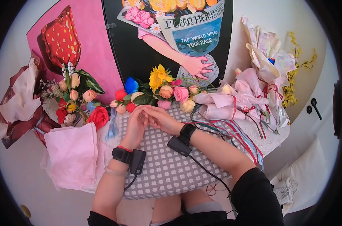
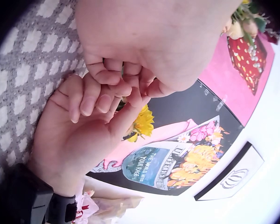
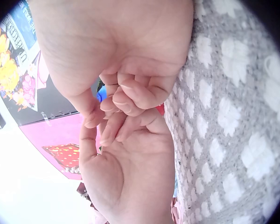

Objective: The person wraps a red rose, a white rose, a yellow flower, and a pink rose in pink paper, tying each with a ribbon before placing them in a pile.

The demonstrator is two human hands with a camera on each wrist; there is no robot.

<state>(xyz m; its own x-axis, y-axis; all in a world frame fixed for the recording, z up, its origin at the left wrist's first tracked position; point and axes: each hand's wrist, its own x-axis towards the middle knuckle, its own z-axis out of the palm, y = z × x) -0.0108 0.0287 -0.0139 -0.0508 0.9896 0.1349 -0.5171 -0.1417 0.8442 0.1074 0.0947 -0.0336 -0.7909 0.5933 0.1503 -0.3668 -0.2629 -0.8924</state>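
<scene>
Both hands meet above the near side of the flowers, over a grey-and-white checked cloth point(image 1: 159, 158). My left hand point(image 1: 136, 126) touches my right hand point(image 1: 165, 120) at the fingers, which are loosely bent. In the left wrist view the left hand point(image 2: 144, 42) is at the top and the right hand point(image 2: 79, 135) below it, their fingertips overlapping. The right wrist view has the right hand point(image 3: 116, 42) above and the left hand point(image 3: 135, 172) below. No object shows between the fingers; part of the fingers is hidden by others.
Loose flowers, including a yellow one point(image 1: 159, 78) and a pink rose point(image 1: 181, 93), lie behind the hands. Pink sheets point(image 1: 71, 154) are stacked at left beside a red rose point(image 1: 99, 117). Ribbons point(image 1: 238, 137) and wrapped bouquets point(image 1: 250, 90) lie at right.
</scene>
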